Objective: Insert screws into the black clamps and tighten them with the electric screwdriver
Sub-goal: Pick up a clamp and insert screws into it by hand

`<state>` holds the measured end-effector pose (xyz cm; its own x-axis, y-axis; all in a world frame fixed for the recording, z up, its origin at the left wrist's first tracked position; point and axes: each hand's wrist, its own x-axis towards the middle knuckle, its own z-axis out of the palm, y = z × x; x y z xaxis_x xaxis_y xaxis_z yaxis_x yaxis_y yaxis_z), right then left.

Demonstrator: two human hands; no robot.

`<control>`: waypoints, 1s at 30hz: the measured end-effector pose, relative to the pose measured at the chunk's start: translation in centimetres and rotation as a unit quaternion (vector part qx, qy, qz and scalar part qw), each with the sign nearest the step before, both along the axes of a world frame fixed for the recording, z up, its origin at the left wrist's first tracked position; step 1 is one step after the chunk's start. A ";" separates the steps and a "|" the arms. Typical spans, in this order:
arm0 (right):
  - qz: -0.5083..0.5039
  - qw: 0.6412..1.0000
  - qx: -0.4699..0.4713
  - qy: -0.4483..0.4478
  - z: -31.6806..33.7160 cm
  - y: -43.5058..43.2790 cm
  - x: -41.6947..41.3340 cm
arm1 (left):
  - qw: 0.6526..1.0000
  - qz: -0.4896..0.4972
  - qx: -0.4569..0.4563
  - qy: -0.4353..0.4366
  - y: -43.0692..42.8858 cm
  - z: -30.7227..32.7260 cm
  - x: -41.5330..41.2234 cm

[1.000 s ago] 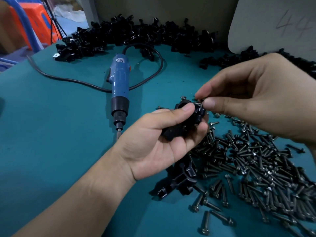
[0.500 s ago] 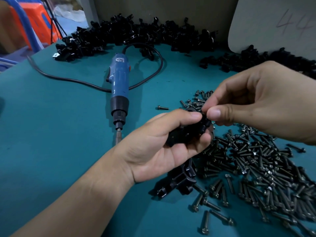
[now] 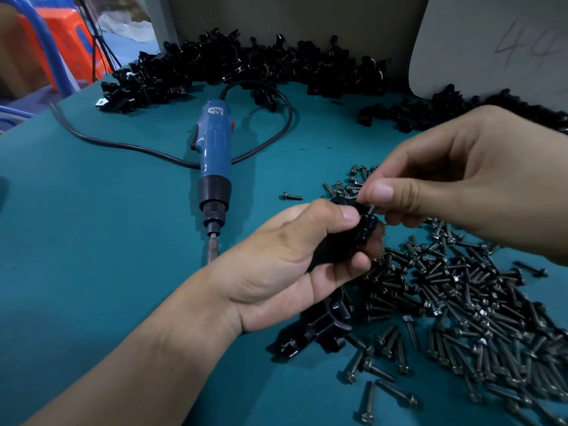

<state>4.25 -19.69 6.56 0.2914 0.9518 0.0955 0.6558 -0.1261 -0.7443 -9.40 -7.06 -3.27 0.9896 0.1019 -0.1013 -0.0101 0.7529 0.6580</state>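
Note:
My left hand [image 3: 289, 265] grips a black clamp [image 3: 353, 235] above the teal table, thumb pressed on its top. My right hand [image 3: 467, 179] pinches a screw [image 3: 372, 208] between thumb and forefinger, its tip at the clamp's upper end. A heap of dark screws [image 3: 461, 302] covers the table at the right. The blue electric screwdriver [image 3: 215, 158] lies on the table left of my hands, bit pointing toward me. Another black clamp [image 3: 322, 330] lies on the table just below my left hand.
A long pile of black clamps [image 3: 246, 72] runs along the table's back edge and continues at the right [image 3: 430, 109]. The screwdriver's black cable [image 3: 123, 146] loops across the teal table [image 3: 92, 241]. One stray screw [image 3: 291, 196] lies near the driver. A grey board [image 3: 491, 41] leans at back right.
Both hands have sunk a little toward the screw heap. My right hand's pinched screw stays at the top of the clamp held by my left hand.

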 end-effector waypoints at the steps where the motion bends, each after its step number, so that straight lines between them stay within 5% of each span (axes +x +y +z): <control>1: -0.009 1.000 0.000 -0.002 0.0 0.1 0.0 | 1.000 0.011 0.002 0.001 -0.1 0.0 0.0; 30: -0.045 0.996 -0.046 -0.067 0.4 0.5 -0.9 | 0.998 0.053 0.029 -0.012 -0.6 1.5 -0.7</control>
<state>3.39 -19.18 6.97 0.3658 0.9292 0.0534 0.7312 -0.2514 -0.6341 -10.11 -7.64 -1.82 0.9749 0.2118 -0.0690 -0.1043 0.7075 0.6990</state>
